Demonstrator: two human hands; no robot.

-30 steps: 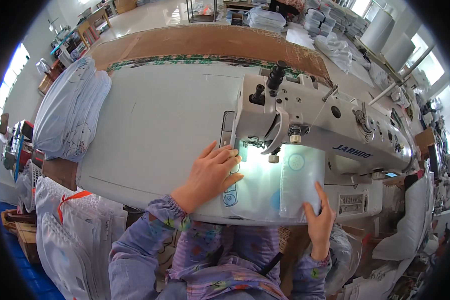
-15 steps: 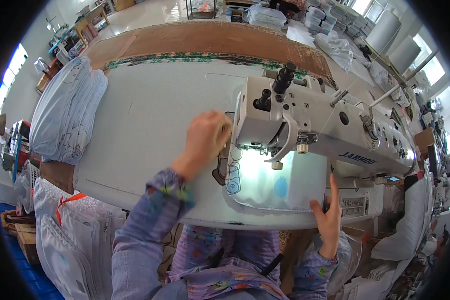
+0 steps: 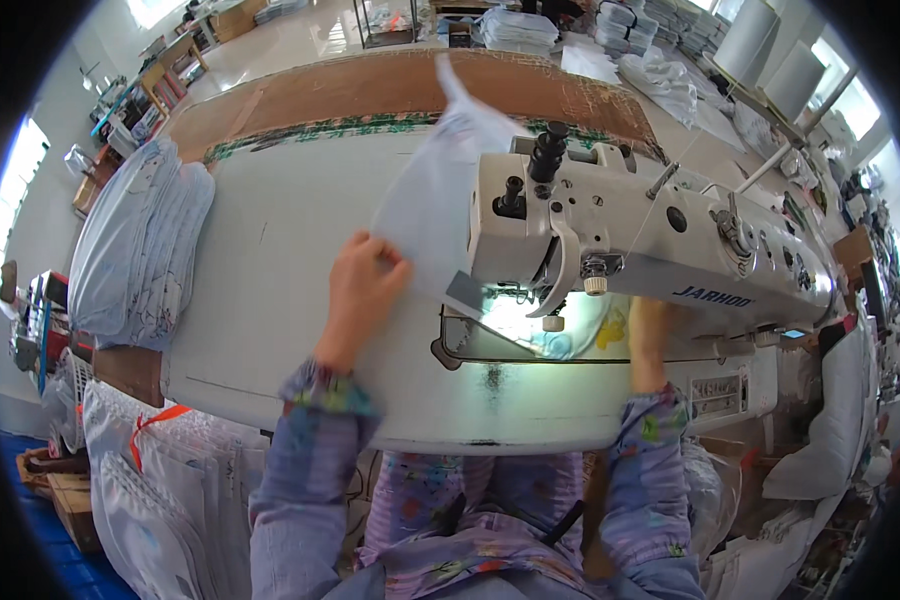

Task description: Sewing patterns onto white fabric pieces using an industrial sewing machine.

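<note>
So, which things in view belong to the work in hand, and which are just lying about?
Seemingly in the work:
cloth
left hand, at the cloth's edge
machine
right hand, partly behind the machine
table

Apparently just lying about:
plastic bag
white rolls

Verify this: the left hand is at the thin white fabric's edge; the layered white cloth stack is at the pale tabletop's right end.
No: the head view shows the layered white cloth stack at the left end of the pale tabletop. The left hand is at the edge of the thin white fabric.
</note>
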